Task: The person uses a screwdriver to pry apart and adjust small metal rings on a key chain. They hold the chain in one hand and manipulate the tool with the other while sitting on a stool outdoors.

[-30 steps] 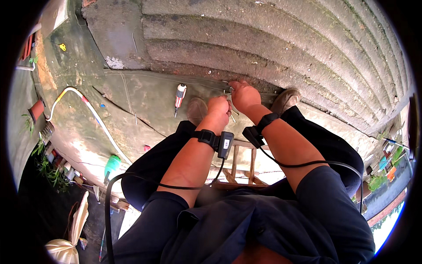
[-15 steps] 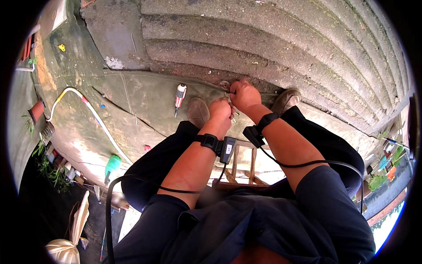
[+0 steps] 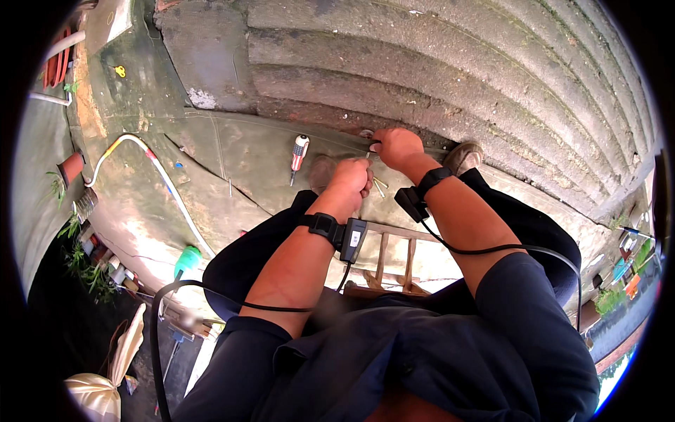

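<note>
My left hand and my right hand are close together over the ground between my shoes, both with curled fingers. A small dark piece shows at the right fingertips, too small to name. Between the hands a thin, short rod is partly visible; its ends are hidden by fingers. What the left fingers close around is hidden. Just below and right of the left hand are a few thin yellowish sticks. A screwdriver with a white and red handle lies left of my left hand, its shaft pointing towards me.
Ridged concrete rises beyond my hands. A wooden stool frame is beneath me. To the left lie a white hose, a green object and yellow scissors. A black cable runs from the wrist devices along my arms.
The view has shifted, so the ground items appear further right. My hands have drawn slightly apart, and the yellowish sticks show more clearly beside the left hand.
</note>
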Demonstrator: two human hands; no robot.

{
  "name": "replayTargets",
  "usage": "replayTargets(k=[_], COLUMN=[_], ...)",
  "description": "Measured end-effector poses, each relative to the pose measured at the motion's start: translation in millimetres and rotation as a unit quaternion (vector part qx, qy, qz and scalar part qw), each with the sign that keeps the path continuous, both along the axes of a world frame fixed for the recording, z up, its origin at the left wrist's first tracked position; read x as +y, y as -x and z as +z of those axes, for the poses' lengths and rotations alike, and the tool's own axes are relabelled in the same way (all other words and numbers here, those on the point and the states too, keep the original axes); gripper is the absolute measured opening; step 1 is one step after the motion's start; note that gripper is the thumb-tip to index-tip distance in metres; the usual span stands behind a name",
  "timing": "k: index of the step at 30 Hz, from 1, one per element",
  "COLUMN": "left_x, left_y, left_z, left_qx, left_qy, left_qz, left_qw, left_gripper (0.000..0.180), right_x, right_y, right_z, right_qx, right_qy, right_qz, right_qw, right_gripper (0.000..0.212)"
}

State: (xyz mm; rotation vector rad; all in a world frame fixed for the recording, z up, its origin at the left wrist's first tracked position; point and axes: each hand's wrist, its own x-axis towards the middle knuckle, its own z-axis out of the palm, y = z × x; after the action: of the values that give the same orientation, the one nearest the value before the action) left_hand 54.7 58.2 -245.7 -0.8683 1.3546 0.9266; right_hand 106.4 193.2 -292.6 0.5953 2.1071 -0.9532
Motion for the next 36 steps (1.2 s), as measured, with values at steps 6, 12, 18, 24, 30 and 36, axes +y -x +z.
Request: replayTargets(k=[6,12,18,24,30,36], left_x=[-8.8,-7.1,-4.0,4.8,4.7,9.5], left_y=[-2.8,-3.4,-14.0,-21.4,-26.5,-19.3], left_z=[0.3,3.8,5.5,-4.3,-34.3,-52.1], left_qx=[0.004,0.026,0.052,0.028,0.026,0.005], left_qy=[-0.021,-0.015,0.011,0.045,0.036,0.042], left_qz=[0.002,-0.049,-0.049,0.021,0.062,0.09], left_qw=[1.0,0.998,0.997,0.998,0.997,0.995], left_gripper=[0.012,0.012,0.014,0.013,0.015,0.014], right_x=[-2.9,-0.4,5.7,4.7,-1.9,-7.4], right_y=[-8.0,-10.4,-8.2,-11.9,-27.1,-20.9], right_z=[-9.0,-14.8,-8.4,-7.0,-28.2,-19.4], right_qx=[0.013,0.026,0.023,0.029,0.062,-0.046], right_qy=[0.016,0.032,0.08,0.094,0.111,0.136], right_qz=[-0.052,-0.087,-0.072,-0.007,-0.051,-0.167], right_qw=[0.998,0.995,0.994,0.995,0.991,0.975], right_gripper=[0.03,0.032,0.031,0.031,0.038,0.039])
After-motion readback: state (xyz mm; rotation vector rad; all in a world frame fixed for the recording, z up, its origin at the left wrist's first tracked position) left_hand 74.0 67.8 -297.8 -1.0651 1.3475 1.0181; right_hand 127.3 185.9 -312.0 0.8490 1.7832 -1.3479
